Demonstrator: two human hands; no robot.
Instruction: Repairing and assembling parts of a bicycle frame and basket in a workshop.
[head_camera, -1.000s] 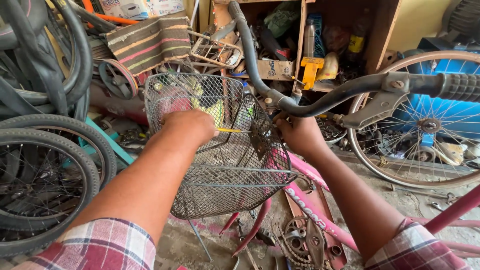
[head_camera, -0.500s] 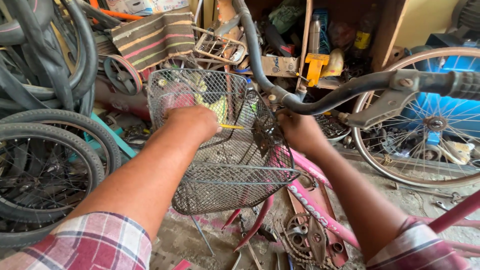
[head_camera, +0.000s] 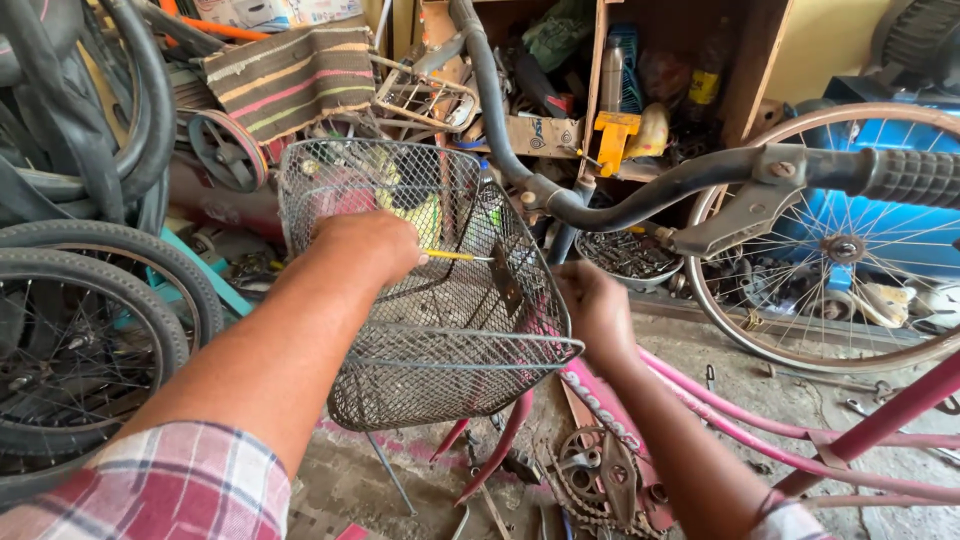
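A grey wire-mesh bicycle basket (head_camera: 440, 380) hangs at the front of a pink bicycle (head_camera: 760, 430). My left hand (head_camera: 368, 245) reaches inside the basket and grips a thin yellow-handled screwdriver (head_camera: 455, 255), its tip pointing right at a dark bracket (head_camera: 505, 280) on the basket's back wall. Behind that wall, my right hand (head_camera: 592, 305) is closed against the bracket area beside the bicycle's head tube; what it holds is hidden. The dark handlebar (head_camera: 690, 185) curves above, with a black rubber grip (head_camera: 915, 178) at the right.
Black tyres and wheels (head_camera: 80, 300) are stacked at the left. A spoked wheel (head_camera: 850, 240) stands at the right in front of a blue object. A wooden shelf (head_camera: 620, 90) of parts is behind. A chainring and chain (head_camera: 590, 480) lie on the dusty floor.
Both hands stay at the basket's back wall. The view has shifted slightly, and my left hand sits a little lower with the screwdriver still against the bracket.
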